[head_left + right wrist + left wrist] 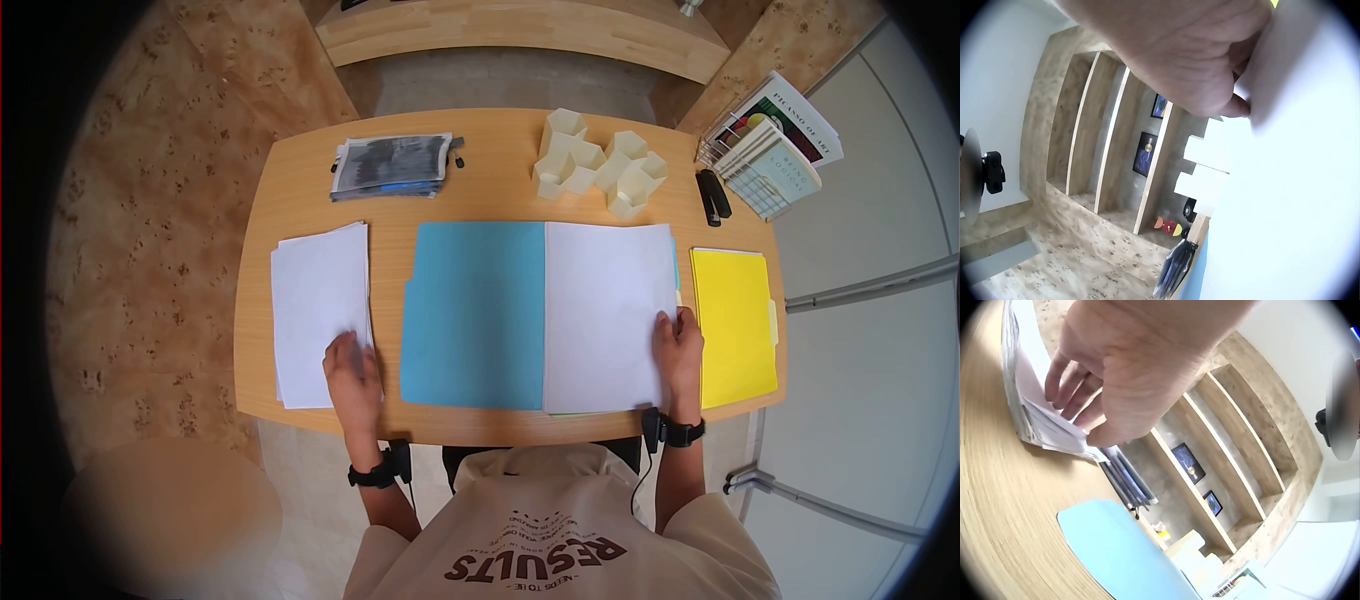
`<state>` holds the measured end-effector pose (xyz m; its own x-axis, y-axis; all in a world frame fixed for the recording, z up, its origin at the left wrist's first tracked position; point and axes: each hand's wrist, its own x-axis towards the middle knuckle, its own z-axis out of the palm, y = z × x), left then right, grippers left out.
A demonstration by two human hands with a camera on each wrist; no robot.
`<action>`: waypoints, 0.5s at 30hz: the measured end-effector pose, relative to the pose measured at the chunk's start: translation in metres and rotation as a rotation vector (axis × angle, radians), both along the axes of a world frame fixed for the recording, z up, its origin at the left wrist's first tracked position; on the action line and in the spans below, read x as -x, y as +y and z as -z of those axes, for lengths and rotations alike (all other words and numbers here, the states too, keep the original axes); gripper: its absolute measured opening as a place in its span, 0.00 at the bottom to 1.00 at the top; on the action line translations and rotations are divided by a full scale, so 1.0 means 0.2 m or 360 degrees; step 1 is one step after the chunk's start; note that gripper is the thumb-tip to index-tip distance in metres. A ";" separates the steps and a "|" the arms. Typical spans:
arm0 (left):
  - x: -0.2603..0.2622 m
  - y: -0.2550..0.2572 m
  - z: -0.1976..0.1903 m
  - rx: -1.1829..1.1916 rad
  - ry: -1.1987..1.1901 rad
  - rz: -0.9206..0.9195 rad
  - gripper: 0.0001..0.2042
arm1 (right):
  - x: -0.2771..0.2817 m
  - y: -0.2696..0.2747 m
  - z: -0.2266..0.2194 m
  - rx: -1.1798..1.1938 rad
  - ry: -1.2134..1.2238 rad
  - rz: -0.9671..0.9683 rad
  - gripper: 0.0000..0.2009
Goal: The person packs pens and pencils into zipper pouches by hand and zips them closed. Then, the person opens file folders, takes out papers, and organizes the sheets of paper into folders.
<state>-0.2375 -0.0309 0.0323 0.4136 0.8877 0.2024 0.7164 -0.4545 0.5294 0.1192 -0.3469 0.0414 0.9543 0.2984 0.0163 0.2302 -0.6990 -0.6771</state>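
A blue folder [475, 315] lies spread on the table, its right half covered by white paper [608, 310]. My right hand [680, 350] pinches the right edge of that paper; in the right wrist view the thumb sits against the sheet and the other fingers are largely hidden. To the left, a stack of white sheets [320, 300] lies with slightly uneven edges. My left hand [354, 380] rests over its lower right part, fingers loosely bent, fingertips at the top sheet. The left wrist view shows the stack's layered edges [1019, 419] under that hand.
Yellow folders [735, 325] lie at the right. Zippered mesh pouches [390, 165], cream hexagonal holders [600, 160], a black stapler [713, 197] and a wire rack with books [770, 145] stand along the table's back. Beyond is a wooden shelf [520, 40].
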 end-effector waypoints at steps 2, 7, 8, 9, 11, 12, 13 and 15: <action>0.02 0.02 0.02 0.0018 -0.0048 -0.0018 0.14 | 0.01 0.01 -0.01 0.0002 -0.0003 -0.0003 0.16; 0.02 0.03 0.01 0.0010 -0.0205 -0.0050 0.08 | 0.00 -0.01 0.04 -0.0061 -0.0090 0.0007 0.16; 0.02 0.02 0.00 0.0093 -0.0225 -0.0121 0.07 | 0.01 0.00 0.00 -0.0038 -0.0035 0.0010 0.15; 0.01 0.02 -0.01 0.0175 -0.0244 -0.0192 0.06 | 0.01 0.00 -0.02 -0.0017 0.0020 0.0014 0.14; 0.00 -0.01 -0.03 0.0139 -0.0247 -0.0162 0.06 | 0.02 -0.01 0.00 -0.0136 -0.0126 0.0057 0.12; -0.01 -0.02 -0.05 0.0097 -0.0246 -0.0148 0.05 | 0.02 -0.02 0.01 -0.0257 -0.0268 0.0084 0.11; -0.03 -0.05 -0.08 0.0100 -0.0247 -0.0144 0.05 | 0.04 -0.04 0.00 -0.0254 -0.0270 0.0087 0.11; -0.11 -0.14 -0.15 0.0211 -0.0492 -0.0014 0.04 | 0.10 -0.03 -0.08 -0.0342 -0.0083 -0.0043 0.09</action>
<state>-0.2151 -0.0596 0.0615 0.3430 0.9179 0.1997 0.5163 -0.3618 0.7762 0.0986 -0.3527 0.0577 0.9423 0.3079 0.1315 0.2854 -0.5331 -0.7965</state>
